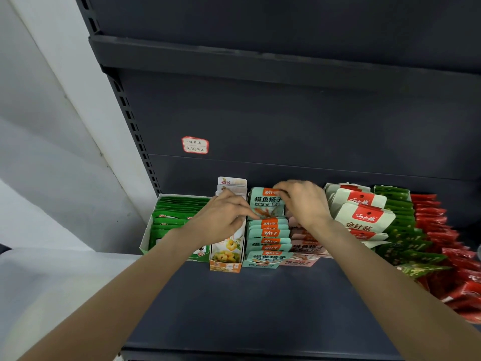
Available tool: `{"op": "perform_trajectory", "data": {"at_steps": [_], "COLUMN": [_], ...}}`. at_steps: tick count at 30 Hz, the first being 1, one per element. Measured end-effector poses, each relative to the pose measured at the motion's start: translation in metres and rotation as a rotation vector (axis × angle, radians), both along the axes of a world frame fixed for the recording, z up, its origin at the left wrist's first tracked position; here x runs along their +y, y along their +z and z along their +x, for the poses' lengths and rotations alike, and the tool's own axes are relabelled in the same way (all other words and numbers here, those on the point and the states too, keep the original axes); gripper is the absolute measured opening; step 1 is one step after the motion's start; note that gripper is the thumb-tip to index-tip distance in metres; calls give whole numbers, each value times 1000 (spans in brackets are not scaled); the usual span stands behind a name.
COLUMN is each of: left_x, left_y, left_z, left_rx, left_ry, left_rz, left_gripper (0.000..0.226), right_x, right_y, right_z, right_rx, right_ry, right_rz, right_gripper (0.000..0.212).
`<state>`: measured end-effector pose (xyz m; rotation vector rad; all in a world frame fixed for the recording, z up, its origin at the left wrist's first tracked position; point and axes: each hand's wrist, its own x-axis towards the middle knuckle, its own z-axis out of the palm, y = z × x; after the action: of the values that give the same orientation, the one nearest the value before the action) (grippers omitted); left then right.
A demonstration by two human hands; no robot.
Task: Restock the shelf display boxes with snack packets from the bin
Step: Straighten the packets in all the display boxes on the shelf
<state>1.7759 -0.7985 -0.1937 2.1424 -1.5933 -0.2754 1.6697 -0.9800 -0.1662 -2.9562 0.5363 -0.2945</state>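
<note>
Teal pkt (268, 203) upright in display box (260, 264)

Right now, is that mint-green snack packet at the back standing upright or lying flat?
Upright: the mint-green packet stands facing forward, its top pinched by the right hand.

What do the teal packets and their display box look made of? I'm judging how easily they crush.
Teal packets: thin glossy plastic film, judging by sheen and flat sealed edges. Display box: apparently printed cardboard, thin and folded; mostly hidden by packets.
</note>
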Motion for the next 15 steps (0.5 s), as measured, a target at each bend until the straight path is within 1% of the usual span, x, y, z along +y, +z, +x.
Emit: {"op": "perform_trajectory", "data": {"at_steps": [1, 2, 3, 5, 7, 10, 12, 13, 15], "left_x": [0, 0, 0, -1, -4, -5, -5, -5, -6], "left_y": [1, 2, 2, 2, 1, 0, -2, -2, -3], "left_z": [0, 1, 1, 1, 1, 2, 3, 3, 2], "left_rx": [8, 17, 28, 43, 33, 26, 17, 12, 4], "left_ry": [0, 5, 14, 31, 38, 43, 45, 46, 49], "left_rz": [4, 6, 8, 19, 29, 25, 18, 13, 10], "left_gripper": [32, 32, 32, 33, 33, 33, 34, 34, 35], "right_x": [1, 1, 0, 1, 2, 3, 2, 2, 0], "right_y": [-2, -4, -6, -11, -11, -7, -4, -4, -4], "right_z": [-2, -2, -2, 3, 6, 4, -4, -8, -16], "right_rx": [-68, -83, -41, 112, 155, 47, -50, -68, -18], "right_ry": [4, 3, 1, -13, -29, -36, -39, -18, 65], "right_rz": [-26, -46, -64, -77, -16, 58, 88, 104, 152], "right_gripper": [25, 24, 24, 22, 23, 29, 24, 20, 19]}}
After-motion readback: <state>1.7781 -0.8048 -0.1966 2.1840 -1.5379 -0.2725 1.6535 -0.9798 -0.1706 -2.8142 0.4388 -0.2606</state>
